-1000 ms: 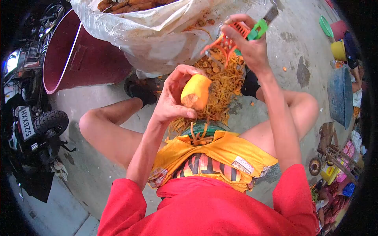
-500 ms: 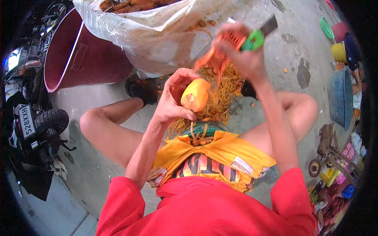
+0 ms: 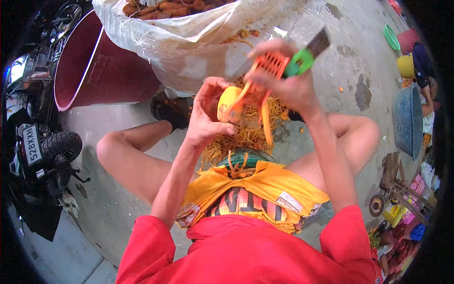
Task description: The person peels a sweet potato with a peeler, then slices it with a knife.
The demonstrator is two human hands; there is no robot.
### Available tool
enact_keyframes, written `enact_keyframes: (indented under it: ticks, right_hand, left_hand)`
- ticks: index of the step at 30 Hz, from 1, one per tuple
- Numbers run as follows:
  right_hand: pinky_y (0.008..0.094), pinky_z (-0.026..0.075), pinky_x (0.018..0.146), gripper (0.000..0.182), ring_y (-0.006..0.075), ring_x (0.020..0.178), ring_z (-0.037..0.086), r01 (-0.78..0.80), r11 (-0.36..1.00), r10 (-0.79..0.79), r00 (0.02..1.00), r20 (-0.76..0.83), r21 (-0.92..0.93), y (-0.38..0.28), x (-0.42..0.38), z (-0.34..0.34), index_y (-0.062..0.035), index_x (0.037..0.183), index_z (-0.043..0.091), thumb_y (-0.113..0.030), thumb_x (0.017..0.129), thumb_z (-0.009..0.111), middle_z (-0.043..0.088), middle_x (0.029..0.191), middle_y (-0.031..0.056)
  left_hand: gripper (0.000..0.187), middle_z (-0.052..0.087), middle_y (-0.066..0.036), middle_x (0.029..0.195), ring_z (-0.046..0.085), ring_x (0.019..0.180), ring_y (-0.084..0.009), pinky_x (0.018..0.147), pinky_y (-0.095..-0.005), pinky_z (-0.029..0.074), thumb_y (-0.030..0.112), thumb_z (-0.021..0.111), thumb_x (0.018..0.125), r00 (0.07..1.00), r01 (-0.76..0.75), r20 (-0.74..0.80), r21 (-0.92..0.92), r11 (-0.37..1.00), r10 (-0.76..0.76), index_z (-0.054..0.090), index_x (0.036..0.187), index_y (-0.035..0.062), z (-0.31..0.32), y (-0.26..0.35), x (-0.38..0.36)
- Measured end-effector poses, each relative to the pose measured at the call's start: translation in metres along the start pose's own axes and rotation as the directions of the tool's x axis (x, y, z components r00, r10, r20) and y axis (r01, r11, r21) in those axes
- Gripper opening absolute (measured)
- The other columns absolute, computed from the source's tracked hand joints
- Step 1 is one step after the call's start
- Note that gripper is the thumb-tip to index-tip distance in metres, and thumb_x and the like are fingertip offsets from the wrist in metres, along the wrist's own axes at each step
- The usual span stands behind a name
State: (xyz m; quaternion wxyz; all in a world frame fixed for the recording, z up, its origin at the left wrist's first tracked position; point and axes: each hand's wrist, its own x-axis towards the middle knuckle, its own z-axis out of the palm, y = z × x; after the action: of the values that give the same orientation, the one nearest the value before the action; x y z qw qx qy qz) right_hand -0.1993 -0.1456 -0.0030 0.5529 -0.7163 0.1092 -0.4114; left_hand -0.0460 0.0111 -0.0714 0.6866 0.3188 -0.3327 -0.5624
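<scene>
My left hand (image 3: 208, 111) grips a thick, peeled orange carrot (image 3: 227, 103), its fingers wrapped round the far side. Against the carrot's right side is a red-orange peeler (image 3: 270, 66) with a slotted body, held in my right hand (image 3: 295, 90). The same hand also carries a knife (image 3: 319, 43) with a green handle, its blade pointing up and to the right. A strip of peel (image 3: 266, 125) dangles below the peeler. Beneath both hands lies a heap of orange peelings (image 3: 236, 142).
A white sack (image 3: 179, 47) of carrots (image 3: 175, 8) stands ahead, beside a tilted dark red tub (image 3: 106, 71). A motorcycle (image 3: 56, 146) is at left. At right are a blue-grey basin (image 3: 407, 120) and a person's arm (image 3: 427, 99). A green container (image 3: 243, 158) sits between my legs.
My right hand has brought the peeler down and left onto the carrot. The carrot has turned slightly in my left hand.
</scene>
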Motion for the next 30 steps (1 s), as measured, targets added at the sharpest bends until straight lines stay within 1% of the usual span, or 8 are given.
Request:
enact_keyframes:
  ticks: [8,11,15,18,22,23,25,30]
  right_hand:
    - [0.0239,0.056,0.068,0.02,0.0061,0.079,0.067,-0.087,0.993,0.098,0.983,-0.158,0.076,0.016,0.005,-0.011,-0.0058,0.101,0.069,-0.011,0.088,0.084,0.072,0.087,-0.0011]
    - [0.0246,0.057,0.07,0.021,0.0067,0.081,0.068,0.114,0.989,-0.113,0.993,0.022,-0.096,0.003,0.002,0.003,-0.0057,0.102,0.069,-0.011,0.088,0.084,0.072,0.088,-0.001]
    - [0.0247,0.058,0.074,0.022,0.0076,0.083,0.069,-0.067,0.996,0.062,0.993,-0.096,-0.052,0.025,0.01,-0.02,-0.0055,0.101,0.068,-0.009,0.087,0.085,0.072,0.09,-0.0002]
    - [0.0246,0.058,0.073,0.023,0.0089,0.084,0.07,-0.059,0.994,0.063,0.997,-0.034,0.087,-0.002,0.001,-0.002,-0.0065,0.104,0.068,-0.009,0.088,0.084,0.071,0.091,0.0013]
    - [0.0213,0.057,0.071,0.018,0.0085,0.082,0.07,-0.071,0.996,0.076,0.993,-0.095,0.052,0.022,0.006,-0.012,-0.0065,0.104,0.069,-0.007,0.09,0.081,0.072,0.091,0.001]
    - [0.0229,0.058,0.069,0.019,0.0082,0.08,0.07,-0.021,0.985,0.004,0.995,-0.099,-0.169,0.036,0.01,-0.025,-0.0059,0.105,0.067,-0.007,0.091,0.08,0.073,0.09,0.0018]
    - [0.0231,0.058,0.068,0.02,0.0074,0.08,0.07,-0.056,0.995,0.068,0.987,-0.146,0.085,0.022,0.009,-0.02,-0.0056,0.106,0.067,-0.008,0.091,0.081,0.073,0.089,0.0016]
    - [0.023,0.058,0.069,0.021,0.0076,0.081,0.07,0.045,0.998,-0.047,0.997,-0.06,-0.045,0.023,0.003,-0.006,-0.0047,0.106,0.067,-0.009,0.091,0.081,0.073,0.089,0.0014]
  left_hand:
    - [0.091,0.058,-0.003,0.125,0.057,0.122,-0.0172,0.107,-0.0333,0.045,0.015,0.104,0.053,1.0,0.016,0.014,-0.062,0.998,-0.015,0.051,0.126,0.0101,0.002,0.002,0.001]
    - [0.09,0.057,-0.003,0.124,0.057,0.122,-0.0172,0.107,-0.0333,0.046,0.016,0.104,0.052,0.998,0.033,-0.06,-0.059,0.998,-0.036,0.05,0.125,0.0106,-0.002,0.0,0.0]
    - [0.092,0.056,-0.001,0.126,0.056,0.122,-0.0156,0.107,-0.032,0.044,0.015,0.104,0.051,0.988,0.01,0.152,-0.06,0.998,0.0,0.05,0.126,0.0105,-0.002,0.003,0.001]
    - [0.097,0.055,0.0,0.127,0.056,0.122,-0.0149,0.107,-0.0317,0.044,0.019,0.105,0.049,0.997,0.04,-0.071,-0.07,0.997,-0.045,0.05,0.129,0.01,0.007,0.002,0.0]
    - [0.097,0.055,0.0,0.126,0.056,0.122,-0.0151,0.107,-0.032,0.044,0.02,0.105,0.05,0.996,0.093,0.003,-0.085,0.992,-0.094,0.051,0.129,0.0099,-0.003,-0.005,-0.009]
    - [0.097,0.056,0.0,0.126,0.056,0.121,-0.0153,0.107,-0.032,0.045,0.02,0.105,0.05,0.996,0.086,0.015,-0.097,0.992,-0.085,0.051,0.129,0.0097,-0.002,-0.006,-0.01]
    - [0.097,0.057,-0.001,0.126,0.057,0.121,-0.0155,0.106,-0.032,0.046,0.02,0.105,0.05,0.998,0.049,0.039,-0.12,0.992,-0.044,0.051,0.129,0.0093,0.0,-0.003,-0.004]
    - [0.098,0.059,-0.001,0.124,0.059,0.12,-0.0154,0.104,-0.0325,0.048,0.018,0.105,0.05,0.996,0.083,-0.019,-0.117,0.99,-0.086,0.051,0.132,0.0082,0.0,-0.003,-0.006]
